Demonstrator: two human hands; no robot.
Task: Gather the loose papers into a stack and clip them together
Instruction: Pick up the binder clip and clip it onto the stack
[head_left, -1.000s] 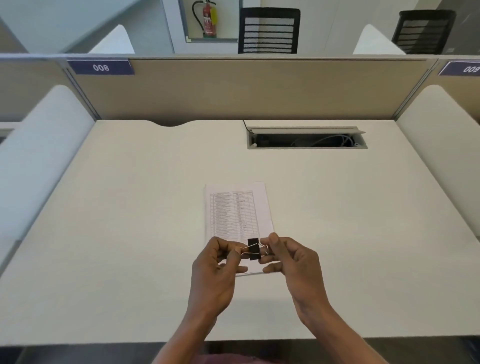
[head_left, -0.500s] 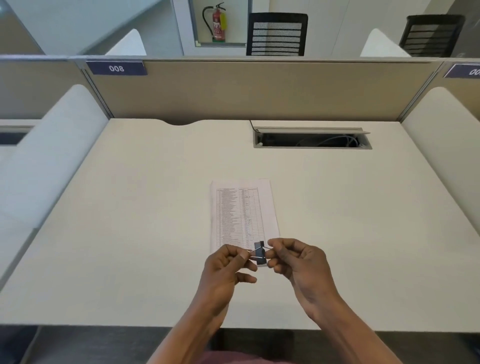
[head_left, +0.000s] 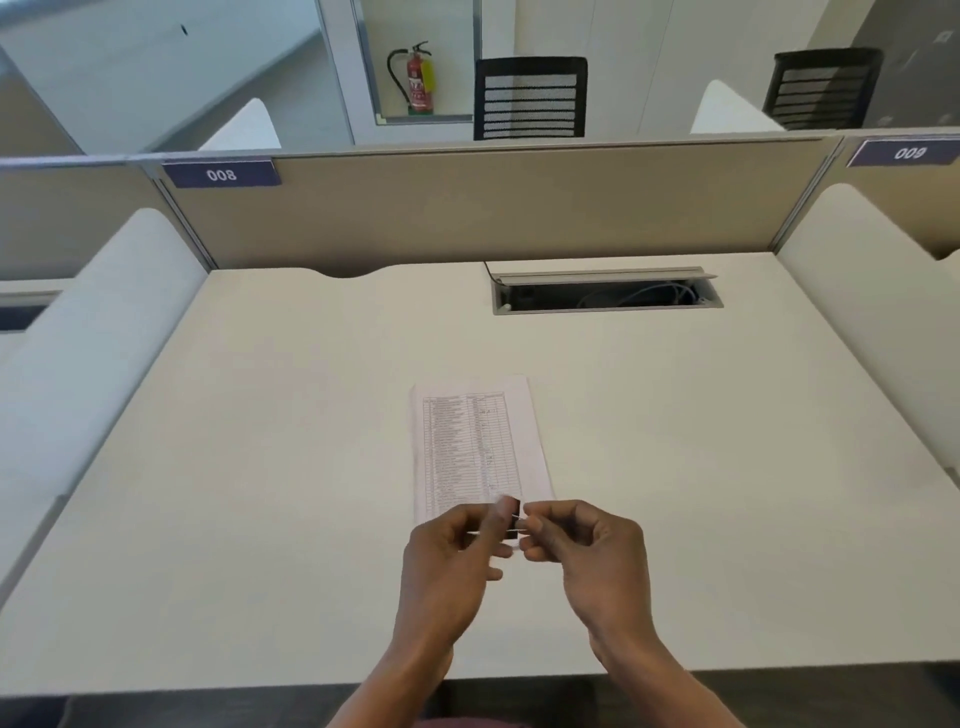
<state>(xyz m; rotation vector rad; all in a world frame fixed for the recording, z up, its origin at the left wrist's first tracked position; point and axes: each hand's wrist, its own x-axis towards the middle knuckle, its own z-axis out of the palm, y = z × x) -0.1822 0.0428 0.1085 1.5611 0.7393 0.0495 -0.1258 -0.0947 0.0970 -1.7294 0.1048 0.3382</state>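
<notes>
A narrow stack of printed papers (head_left: 475, 447) lies flat in the middle of the white desk (head_left: 260, 467), its long side running away from me. Just above its near end I hold a small black binder clip (head_left: 514, 512) between both hands. My left hand (head_left: 449, 556) pinches the clip from the left and my right hand (head_left: 587, 551) pinches its wire handle from the right. The fingers cover most of the clip and the near edge of the papers. Whether the clip touches the papers cannot be told.
An open cable tray (head_left: 605, 296) with wires is sunk into the desk at the back right. A beige partition (head_left: 493, 202) closes the far side, and white rounded dividers (head_left: 98, 322) stand on the left and right. Black chairs (head_left: 530, 98) stand beyond the partition.
The clip has turned in my fingers and now shows edge-on, more covered by my left hand. Both hands stay over the near end of the papers. The view has tilted up slightly.
</notes>
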